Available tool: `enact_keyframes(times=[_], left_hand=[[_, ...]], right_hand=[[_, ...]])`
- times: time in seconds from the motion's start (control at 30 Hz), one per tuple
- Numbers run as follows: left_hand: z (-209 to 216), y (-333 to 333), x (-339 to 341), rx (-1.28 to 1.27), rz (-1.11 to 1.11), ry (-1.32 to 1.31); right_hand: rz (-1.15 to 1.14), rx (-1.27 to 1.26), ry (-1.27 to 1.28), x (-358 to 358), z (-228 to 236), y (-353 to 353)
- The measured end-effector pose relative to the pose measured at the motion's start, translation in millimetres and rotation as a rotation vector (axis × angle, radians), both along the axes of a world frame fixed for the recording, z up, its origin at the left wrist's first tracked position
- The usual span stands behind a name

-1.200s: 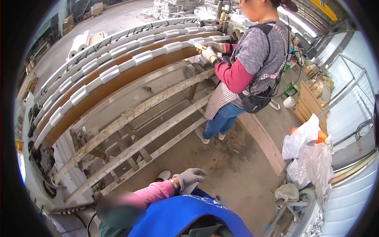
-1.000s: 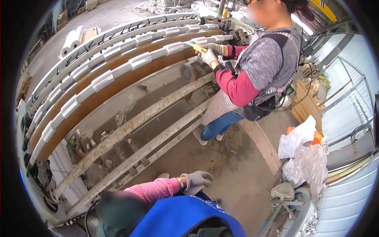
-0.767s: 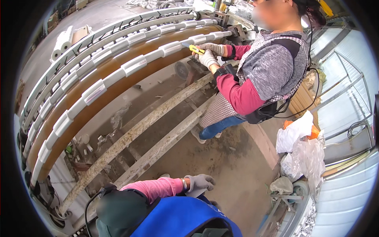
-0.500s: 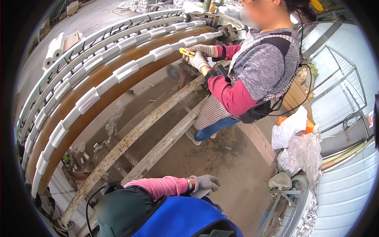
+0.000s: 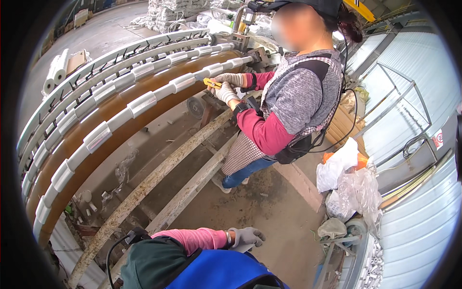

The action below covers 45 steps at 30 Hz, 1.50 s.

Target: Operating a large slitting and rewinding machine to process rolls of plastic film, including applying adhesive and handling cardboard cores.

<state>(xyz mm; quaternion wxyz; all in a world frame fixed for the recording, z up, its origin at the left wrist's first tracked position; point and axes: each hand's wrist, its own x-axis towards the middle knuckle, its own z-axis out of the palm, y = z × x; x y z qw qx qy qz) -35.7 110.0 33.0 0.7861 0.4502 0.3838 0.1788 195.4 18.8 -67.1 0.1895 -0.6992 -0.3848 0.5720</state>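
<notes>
Neither of my own hands shows in the head view. On the far side stands a co-worker (image 5: pixel 308 91) in a grey top with dark red sleeves. That person's hands (image 5: pixel 226 86), in pale gloves with bare fingertips, hold a yellow utility knife (image 5: pixel 211 83) beside a row of white plastic sleeves (image 5: pixel 142 104) along a long roller (image 5: pixel 108 111). At the lower edge is another person in a dark green cap (image 5: pixel 154 262). Their grey-gloved hand (image 5: pixel 248 237) extends from a pink sleeve, with a pale flat piece under it.
Two worn metal beams (image 5: pixel 144 192) cross the floor below the rollers. White and clear plastic bags (image 5: pixel 353 188) are piled at the right, by a metal-framed stand (image 5: pixel 344 241) and a corrugated wall (image 5: pixel 428 216). White rolls (image 5: pixel 57 70) lie at the far left.
My view has shifted, so the co-worker and rollers appear farther left and lower. The co-worker still holds the utility knife near the roller; the grey-gloved hand sits slightly lower in view.
</notes>
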Motion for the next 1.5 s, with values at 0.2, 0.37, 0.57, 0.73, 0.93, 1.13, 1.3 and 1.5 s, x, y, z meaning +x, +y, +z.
enact_keyframes(times=[0.2,0.37,0.57,0.73,0.93,1.13,1.3,1.5], left_hand=[[-4,-5,-5,-0.031,0.051,-0.054],[-12,-3,-10,-0.007,0.041,-0.036],[-6,-8,-19,-0.048,0.062,-0.045],[-4,-9,-25,0.004,0.094,-0.047],[4,-13,-30,-0.014,0.085,-0.074],[7,-14,-33,-0.024,0.092,-0.068],[-8,-13,-30,-0.006,0.076,-0.065],[-5,-14,-31,-0.060,0.102,-0.063]], right_hand=[[-0.018,0.008,0.001,-4,2,3],[-0.031,0.008,0.003,-6,4,1],[-0.039,0.008,0.000,-8,7,-2],[-0.047,0.006,-0.007,-9,10,-7],[-0.053,0.004,-0.011,-9,12,-13],[-0.054,0.003,-0.012,-9,14,-14],[-0.057,-0.004,-0.013,-8,13,-19],[-0.071,-0.002,-0.008,-6,14,-26]])
